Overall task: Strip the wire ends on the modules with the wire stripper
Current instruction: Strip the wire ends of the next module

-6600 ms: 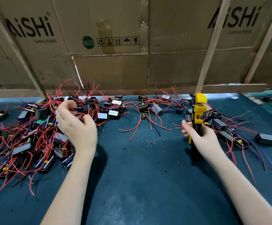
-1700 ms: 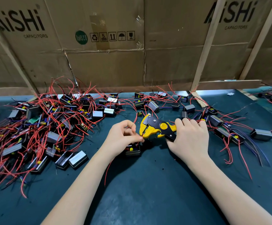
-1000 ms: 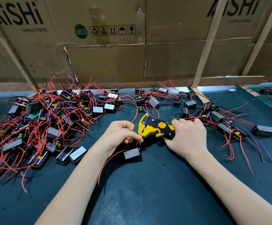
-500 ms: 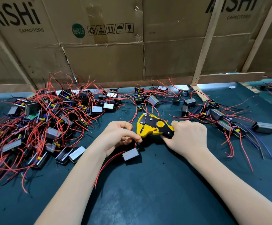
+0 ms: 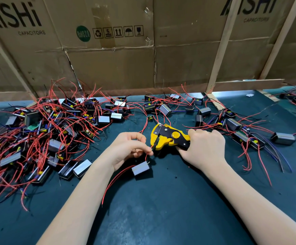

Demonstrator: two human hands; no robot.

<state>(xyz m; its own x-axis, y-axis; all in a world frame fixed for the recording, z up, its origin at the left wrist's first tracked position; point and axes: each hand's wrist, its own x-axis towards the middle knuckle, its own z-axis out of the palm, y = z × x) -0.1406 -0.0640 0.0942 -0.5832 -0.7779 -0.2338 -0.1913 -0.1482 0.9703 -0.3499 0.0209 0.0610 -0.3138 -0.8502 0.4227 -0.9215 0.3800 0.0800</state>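
Now, on the dark green table (image 5: 161, 209) a big heap of modules (image 5: 43, 135) lies at your left. Your right hand (image 5: 203, 147) grips the wire stripper (image 5: 168, 137) handles, fingers curled tight. Your left hand (image 5: 127, 149) pinches 1 red wire (image 5: 146, 157) at the stripper's mouth; its module (image 5: 141, 167) sits just below.
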